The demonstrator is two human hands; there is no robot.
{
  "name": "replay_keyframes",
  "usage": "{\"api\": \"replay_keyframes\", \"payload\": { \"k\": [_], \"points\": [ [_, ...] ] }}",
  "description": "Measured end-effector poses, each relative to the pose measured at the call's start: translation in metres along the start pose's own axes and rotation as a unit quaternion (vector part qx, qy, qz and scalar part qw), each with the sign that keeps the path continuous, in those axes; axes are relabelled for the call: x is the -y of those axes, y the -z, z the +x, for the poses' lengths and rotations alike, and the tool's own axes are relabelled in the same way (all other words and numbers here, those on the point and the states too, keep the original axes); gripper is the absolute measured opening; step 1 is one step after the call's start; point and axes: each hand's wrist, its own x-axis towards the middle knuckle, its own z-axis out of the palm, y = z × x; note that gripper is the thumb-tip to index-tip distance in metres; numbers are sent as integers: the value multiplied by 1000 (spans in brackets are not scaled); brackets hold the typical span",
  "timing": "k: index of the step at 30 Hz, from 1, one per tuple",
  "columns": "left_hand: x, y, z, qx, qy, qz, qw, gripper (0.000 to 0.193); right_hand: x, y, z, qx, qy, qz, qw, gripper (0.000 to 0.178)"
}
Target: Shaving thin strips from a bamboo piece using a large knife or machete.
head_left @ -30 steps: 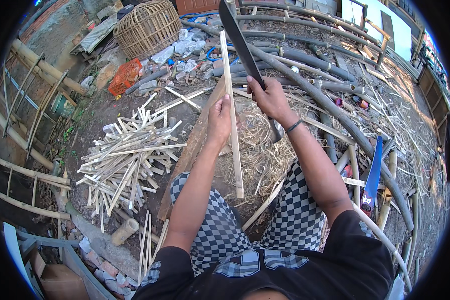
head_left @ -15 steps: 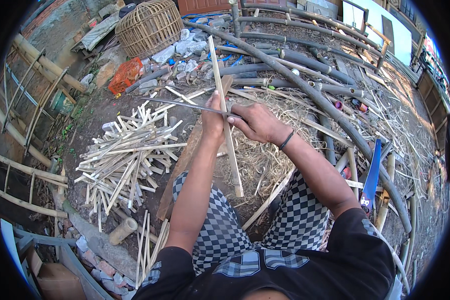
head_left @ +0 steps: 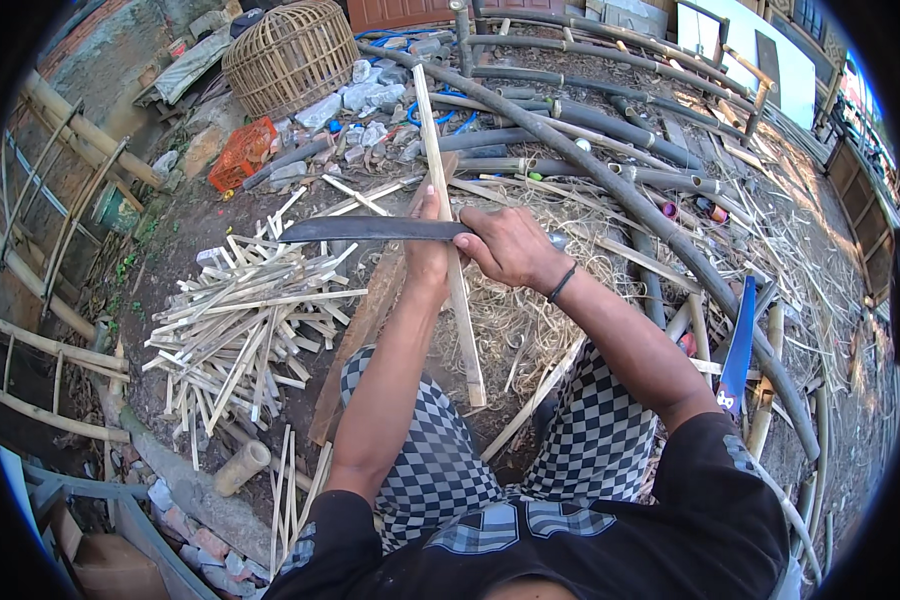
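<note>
Left hand (head_left: 428, 252) is gripping the stick (head_left: 463, 320) around mid-length, which runs far to near, and right hand (head_left: 513, 246) is just right of it, fist round a big knife (head_left: 370, 229) pointing left, pretty much crosswise.

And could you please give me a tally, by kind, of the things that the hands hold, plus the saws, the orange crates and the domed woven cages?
Pale strip, in the left hand: 1
Large dark knife, in the right hand: 1
Blue saw: 1
Orange crate: 1
Domed woven cage: 1
Total: 5
</note>
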Motion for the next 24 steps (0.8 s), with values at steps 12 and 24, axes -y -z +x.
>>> {"api": "replay_keyframes", "payload": {
  "k": [12,24],
  "points": [
    [-3,-16,-14,-8,-31,53,998,41,-8,4,12,-34,-50,-28,998,54],
    [-4,-19,-19,14,-43,87,995,36,-22,4,16,-81,-25,-40,996,48]
  ]
}}
